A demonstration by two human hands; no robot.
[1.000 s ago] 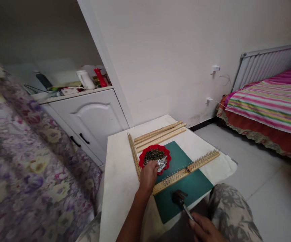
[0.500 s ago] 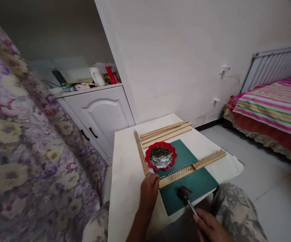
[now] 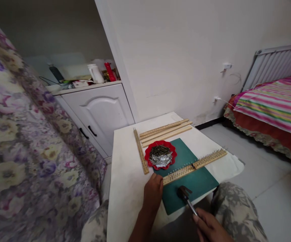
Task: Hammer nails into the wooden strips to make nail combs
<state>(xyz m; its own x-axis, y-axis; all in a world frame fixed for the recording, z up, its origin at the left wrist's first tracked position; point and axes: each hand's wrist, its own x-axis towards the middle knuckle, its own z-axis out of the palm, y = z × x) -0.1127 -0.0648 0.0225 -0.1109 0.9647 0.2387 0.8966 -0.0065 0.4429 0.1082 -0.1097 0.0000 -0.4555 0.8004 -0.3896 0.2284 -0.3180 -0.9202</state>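
My left hand (image 3: 152, 193) rests with fingers closed at the near end of a wooden strip studded with nails (image 3: 195, 165), which lies across a green mat (image 3: 198, 183) on a white table (image 3: 125, 181); whether it pinches a nail is hidden. My right hand (image 3: 207, 227) grips the handle of a small hammer (image 3: 185, 195), whose black head rests on the mat near the strip. Behind my left hand sits a red dish full of nails (image 3: 160, 155).
Several plain wooden strips (image 3: 165, 131) lie at the table's far side, one more strip (image 3: 141, 151) left of the dish. A floral sofa (image 3: 21, 141) is on the left, a white cabinet (image 3: 100, 112) behind, a striped bed (image 3: 271, 104) at right. My knee (image 3: 233, 208) is under the table edge.
My left hand drew back from the red dish of nails to the near end of the nailed strip. The hammer stayed on the mat in my right hand.
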